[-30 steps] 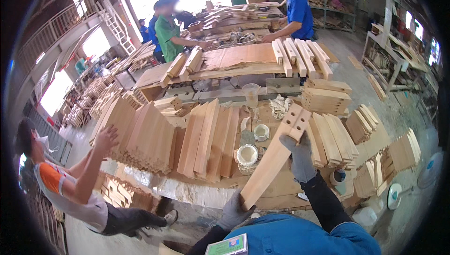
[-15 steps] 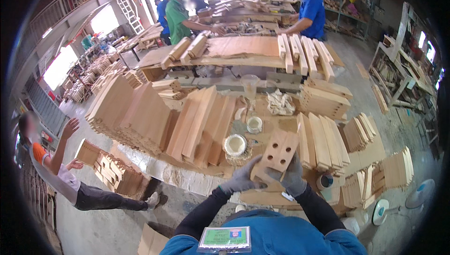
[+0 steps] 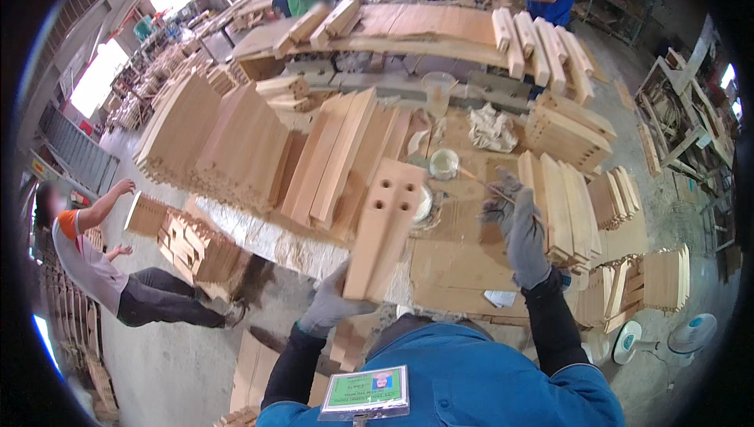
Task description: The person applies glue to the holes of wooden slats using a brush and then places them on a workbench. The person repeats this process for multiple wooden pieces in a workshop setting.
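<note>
Head: left grip (image 3: 330, 304) holds drilled board (image 3: 382, 227), right grip (image 3: 525, 240) a stick (image 3: 481, 182)

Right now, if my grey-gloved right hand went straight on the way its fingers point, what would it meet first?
Your right hand would probably meet the crumpled white cloth first, though the hand's height is unclear.

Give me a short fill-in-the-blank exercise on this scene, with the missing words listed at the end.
The left hand grips a long, pale wooden block showing ___ round holes.
The right hand, in a glove coloured ___, holds a thin brown stick.
In the picture, the small round white cup stands to the ___ (left or right) of the crumpled white cloth.
Missing words: four; gray; left.
</note>
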Tool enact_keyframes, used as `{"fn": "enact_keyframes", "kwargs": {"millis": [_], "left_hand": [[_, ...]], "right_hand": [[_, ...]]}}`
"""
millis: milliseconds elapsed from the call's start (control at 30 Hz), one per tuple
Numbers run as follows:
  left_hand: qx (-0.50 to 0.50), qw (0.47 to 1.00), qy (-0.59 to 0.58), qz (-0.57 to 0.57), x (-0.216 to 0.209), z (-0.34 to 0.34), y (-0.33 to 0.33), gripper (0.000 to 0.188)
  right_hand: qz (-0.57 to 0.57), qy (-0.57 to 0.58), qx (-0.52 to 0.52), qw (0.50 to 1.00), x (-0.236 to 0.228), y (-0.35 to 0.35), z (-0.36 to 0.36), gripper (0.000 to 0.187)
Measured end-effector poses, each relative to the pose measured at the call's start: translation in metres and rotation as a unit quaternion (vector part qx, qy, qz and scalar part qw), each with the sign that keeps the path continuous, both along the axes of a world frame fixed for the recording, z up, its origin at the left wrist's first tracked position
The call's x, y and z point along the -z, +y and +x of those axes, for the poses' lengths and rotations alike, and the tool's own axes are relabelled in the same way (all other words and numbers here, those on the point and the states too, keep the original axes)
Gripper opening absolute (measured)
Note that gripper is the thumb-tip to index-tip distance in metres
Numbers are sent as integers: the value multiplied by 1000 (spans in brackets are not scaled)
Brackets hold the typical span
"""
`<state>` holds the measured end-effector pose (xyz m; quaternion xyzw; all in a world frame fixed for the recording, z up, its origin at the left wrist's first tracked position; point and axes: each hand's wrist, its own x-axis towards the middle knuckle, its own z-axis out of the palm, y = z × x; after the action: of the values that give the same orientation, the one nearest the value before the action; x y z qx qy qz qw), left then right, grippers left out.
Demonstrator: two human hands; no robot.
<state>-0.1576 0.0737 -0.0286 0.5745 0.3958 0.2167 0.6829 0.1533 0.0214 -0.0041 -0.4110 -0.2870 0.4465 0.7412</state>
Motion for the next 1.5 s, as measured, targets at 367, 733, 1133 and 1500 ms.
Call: {"fn": "enact_keyframes", "kwargs": {"millis": [367,733,1133,1500], "left_hand": [[-78,987,91,-107,44,-86,-26,86],[-55,985,86,-143,37,-87,-12,89],[-3,986,51,-156,35,-76,8,93],[83,988,42,-121,11,-51,21,101]], "right_hand": [[-145,-371,53,916,102,74,-29,8],[-150,-355,89,918,108,76,-46,5],[-105,272,109,950,142,61,-34,11],[11,169,151,974,51,43,-66,3]]}}
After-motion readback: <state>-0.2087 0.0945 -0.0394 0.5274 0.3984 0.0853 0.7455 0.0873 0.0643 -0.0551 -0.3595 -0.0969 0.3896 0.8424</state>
